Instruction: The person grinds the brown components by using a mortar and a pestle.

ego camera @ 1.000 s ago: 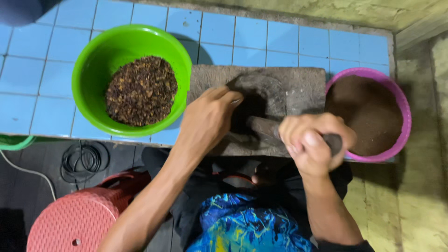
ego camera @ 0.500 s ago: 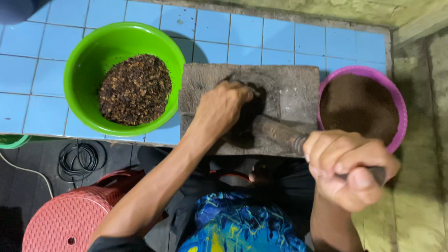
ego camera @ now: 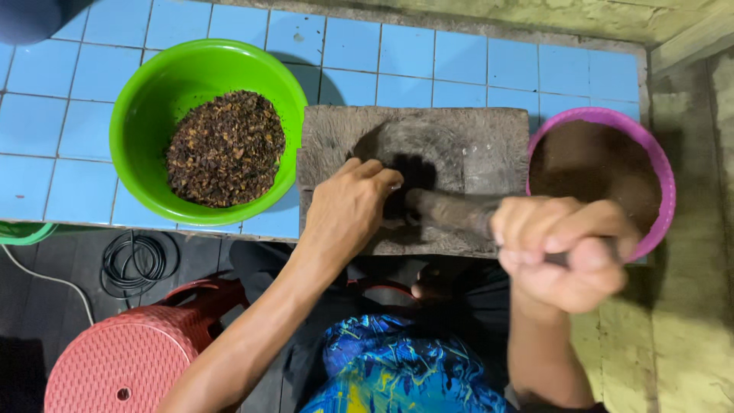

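Grinding on the stone slab (ego camera: 459, 145), your right hand (ego camera: 566, 248) grips the pestle (ego camera: 451, 213); your left hand (ego camera: 348, 210) pinches dark bits beside it. Green bowl (ego camera: 153, 99) holds plenty unground; pink bowl (ego camera: 612, 122) holds powder.

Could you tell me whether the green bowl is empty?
No, the green bowl holds a heap of dark brown bits.
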